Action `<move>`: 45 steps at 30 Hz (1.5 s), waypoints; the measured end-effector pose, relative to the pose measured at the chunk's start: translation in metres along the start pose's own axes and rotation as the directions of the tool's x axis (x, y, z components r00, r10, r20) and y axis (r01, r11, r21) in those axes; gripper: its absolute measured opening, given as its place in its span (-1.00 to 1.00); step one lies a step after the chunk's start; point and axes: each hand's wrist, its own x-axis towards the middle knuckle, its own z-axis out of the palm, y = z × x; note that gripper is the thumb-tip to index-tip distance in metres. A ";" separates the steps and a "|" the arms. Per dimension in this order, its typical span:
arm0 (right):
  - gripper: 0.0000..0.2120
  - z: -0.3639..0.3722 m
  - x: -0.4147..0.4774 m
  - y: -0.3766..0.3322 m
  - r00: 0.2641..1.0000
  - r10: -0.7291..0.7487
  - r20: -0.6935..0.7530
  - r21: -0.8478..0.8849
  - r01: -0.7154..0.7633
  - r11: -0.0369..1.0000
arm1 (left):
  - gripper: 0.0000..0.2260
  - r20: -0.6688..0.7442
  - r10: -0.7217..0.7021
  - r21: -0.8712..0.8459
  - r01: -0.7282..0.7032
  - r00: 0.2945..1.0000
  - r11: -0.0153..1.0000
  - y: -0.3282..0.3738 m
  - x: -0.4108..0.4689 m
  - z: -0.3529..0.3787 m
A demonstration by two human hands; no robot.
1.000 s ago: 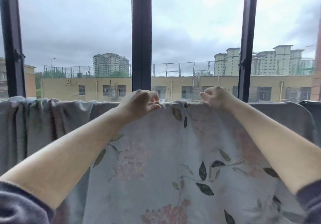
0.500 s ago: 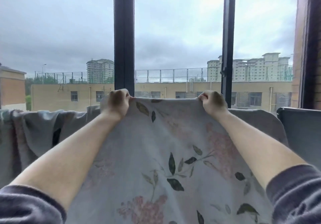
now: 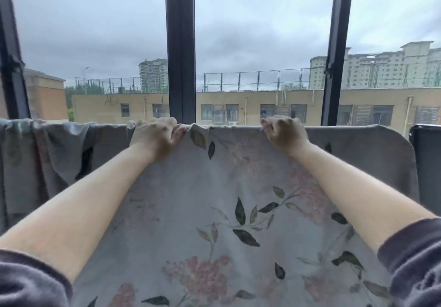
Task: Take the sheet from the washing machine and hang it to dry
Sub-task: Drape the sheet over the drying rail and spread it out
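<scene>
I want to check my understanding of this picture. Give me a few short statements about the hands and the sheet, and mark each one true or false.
1. Both the left hand and the right hand grip the top edge of the pale grey floral fabric sheet. True.
2. The sheet is plain white. False: it bears pink flowers and dark leaves.
3. A dark vertical window bar rises behind the sheet, nearer the left hand. True.
4. The right hand hangs free of the sheet. False: its curled fingers hold the top edge.
</scene>
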 end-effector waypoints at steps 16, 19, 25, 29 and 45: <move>-0.64 0.040 0.033 -0.181 0.942 -0.335 -0.008 0.076 0.334 0.939 | -0.58 -0.064 -0.063 -0.035 0.061 0.996 0.998 -0.113 -0.030 -0.011; -0.57 0.051 0.045 -0.224 0.947 -0.321 0.015 0.036 0.321 0.947 | -0.58 -0.108 0.013 -0.067 -0.020 0.994 0.998 -0.132 -0.032 -0.009; -0.45 0.059 0.045 -0.225 0.981 -0.184 -0.056 -0.097 0.179 0.979 | -0.63 -0.203 0.028 -0.036 -0.036 0.979 0.999 -0.203 -0.040 -0.008; -0.42 0.057 0.045 -0.232 0.990 -0.134 -0.036 -0.141 0.128 0.982 | -0.59 -0.279 0.112 -0.018 -0.122 0.954 0.992 -0.231 -0.044 -0.002; -0.64 0.077 0.011 -0.281 0.989 0.080 -0.121 -0.111 -0.094 0.989 | -0.66 -0.400 0.027 0.000 -0.029 0.916 1.000 -0.274 -0.056 0.017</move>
